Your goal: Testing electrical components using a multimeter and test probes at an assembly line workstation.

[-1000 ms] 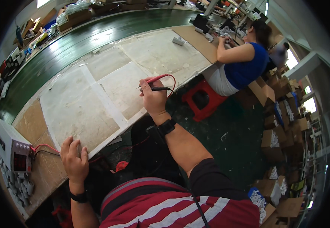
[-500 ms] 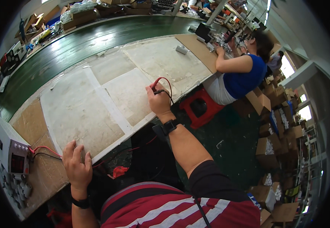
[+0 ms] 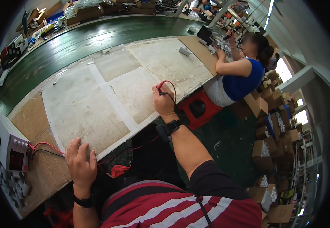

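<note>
My right thumb and fingers are closed around a red probe [image 3: 160, 85] and a black probe [image 3: 164, 93], held together in the right hand [image 3: 164, 104] above the table's near edge; the tips are too small for me to make out, and whether they touch anything I cannot tell. My left hand [image 3: 82, 163] lies at the table edge, fingers loosely spread; I see nothing gripped, though its palm is hidden. A red lead [image 3: 45, 143] and a black lead [image 3: 43, 151] come from the power supply [image 3: 9, 140] at far left and disappear behind that hand; thin wires show again below the edge, but I can't trace them fully in the shadow. The supply's dark display is angled away and blurred to me. Grey parts [image 3: 23, 188] crowd beneath it, partly cut off by the lens rim. Across the pale table [image 3: 85, 102], a small block [image 3: 184, 51] sits near a co-worker [image 3: 244, 78] in blue, whose work is hard to make out, beside a red stool [image 3: 199, 114]. Cartons [image 3: 263, 154] at right fade toward the dark rim.
</note>
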Available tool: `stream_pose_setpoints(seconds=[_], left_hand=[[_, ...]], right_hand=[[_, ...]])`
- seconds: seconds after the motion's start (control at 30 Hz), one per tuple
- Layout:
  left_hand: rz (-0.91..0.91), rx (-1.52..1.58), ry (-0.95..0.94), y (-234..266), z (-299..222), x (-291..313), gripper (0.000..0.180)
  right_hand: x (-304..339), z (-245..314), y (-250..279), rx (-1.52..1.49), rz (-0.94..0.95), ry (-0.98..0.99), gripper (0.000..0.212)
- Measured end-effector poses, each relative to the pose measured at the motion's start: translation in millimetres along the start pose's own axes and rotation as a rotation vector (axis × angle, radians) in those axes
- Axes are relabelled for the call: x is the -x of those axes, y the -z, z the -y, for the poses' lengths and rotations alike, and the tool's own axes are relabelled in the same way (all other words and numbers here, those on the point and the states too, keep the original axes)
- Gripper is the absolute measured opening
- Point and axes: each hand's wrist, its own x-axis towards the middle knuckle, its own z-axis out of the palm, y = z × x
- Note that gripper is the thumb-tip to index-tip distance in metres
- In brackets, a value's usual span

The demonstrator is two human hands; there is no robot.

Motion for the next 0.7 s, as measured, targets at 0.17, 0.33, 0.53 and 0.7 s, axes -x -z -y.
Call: stream_pose_setpoints(seconds=[0.17,0.33,0.53,0.7], left_hand=[[0.032,0.030,0.012,0.2,2.7,1.7,0.031],[0.023,0.020,0.008,-0.4,2.0,0.9,0.031],[0.017,0.005,0.003,-0.1,0.7,2.4,0.030],[0.006,0.018,0.007,-0.8,-0.8,2.1,0.027]], right_hand=[[1.9,2.1,-2.9,0.037,0.064,-0.045,0.016],[-3.6,6.3,0.5,0.043,0.082,-0.055,0.015],[1.8,0.4,-0.1,0.058,0.071,-0.033,0.016],[0.5,-11.2,-6.0,0.110,0.026,0.025,0.016]])
